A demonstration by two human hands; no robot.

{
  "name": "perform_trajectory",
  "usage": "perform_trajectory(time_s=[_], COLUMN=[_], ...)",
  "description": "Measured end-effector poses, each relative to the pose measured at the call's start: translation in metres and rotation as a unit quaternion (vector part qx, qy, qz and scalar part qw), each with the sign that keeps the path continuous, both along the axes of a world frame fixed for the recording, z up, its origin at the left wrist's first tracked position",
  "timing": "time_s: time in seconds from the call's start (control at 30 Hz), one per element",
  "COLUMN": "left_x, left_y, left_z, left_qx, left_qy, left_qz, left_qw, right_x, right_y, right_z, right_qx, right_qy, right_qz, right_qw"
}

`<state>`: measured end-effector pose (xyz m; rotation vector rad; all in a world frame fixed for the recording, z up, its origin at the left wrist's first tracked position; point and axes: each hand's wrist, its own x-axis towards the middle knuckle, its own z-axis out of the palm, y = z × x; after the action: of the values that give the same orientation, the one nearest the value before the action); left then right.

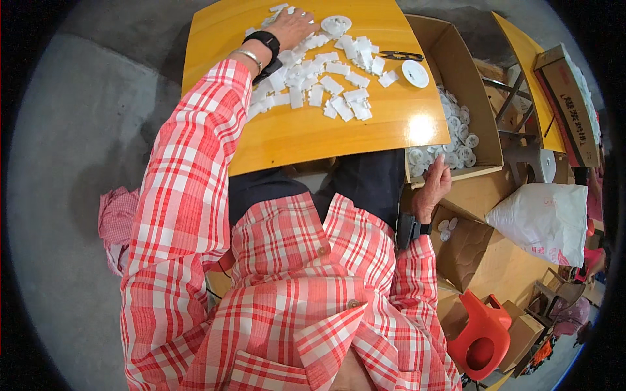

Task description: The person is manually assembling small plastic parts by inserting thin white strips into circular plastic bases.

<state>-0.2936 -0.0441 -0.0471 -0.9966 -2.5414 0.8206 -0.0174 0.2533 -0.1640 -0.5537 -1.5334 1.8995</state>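
Checked shirt [274,319] foremost, the left hand [292,29] lies fingers part-spread over white pieces [296,98] toward the far edge of the table [287,143], seemingly sorting, a pinch probably needed next; the right hand [435,187] half-curls beside the box [450,58], both holds untellable.

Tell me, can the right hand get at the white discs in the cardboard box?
Probably yes: the right hand is at the near edge of the cardboard box, and white discs show uncovered there, though the table hides part of it.
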Motion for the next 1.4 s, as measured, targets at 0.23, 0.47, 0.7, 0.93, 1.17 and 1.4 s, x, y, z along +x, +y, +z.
perform_trajectory(time_s=[0.23,0.47,0.7,0.93,1.17,1.4], left_x=[0.022,0.092,0.19,0.222,0.225,0.226], left_y=[-0.015,-0.039,-0.038,0.007,0.019,0.018], left_z=[0.018,0.038,-0.009,-0.039,-0.051,-0.055], left_qx=[0.078,0.531,0.827,0.82,0.803,0.803], left_qy=[-0.01,-0.187,-0.545,-0.568,-0.594,-0.591], left_qz=[-0.04,0.062,0.018,-0.004,0.016,0.024], left_qw=[0.996,0.824,0.133,-0.074,-0.053,-0.073], right_x=[-0.002,-0.029,-0.077,-0.08,-0.073,-0.075], right_y=[-0.008,0.003,-0.034,-0.037,-0.039,-0.042], right_z=[0.044,0.088,0.119,0.103,0.087,0.086], right_qx=[0.072,0.242,0.504,0.497,0.5,0.506], right_qy=[-0.019,-0.105,-0.068,-0.156,-0.118,-0.135], right_qz=[0.077,0.169,0.25,0.303,0.329,0.357], right_qw=[0.994,0.95,0.824,0.798,0.792,0.774])
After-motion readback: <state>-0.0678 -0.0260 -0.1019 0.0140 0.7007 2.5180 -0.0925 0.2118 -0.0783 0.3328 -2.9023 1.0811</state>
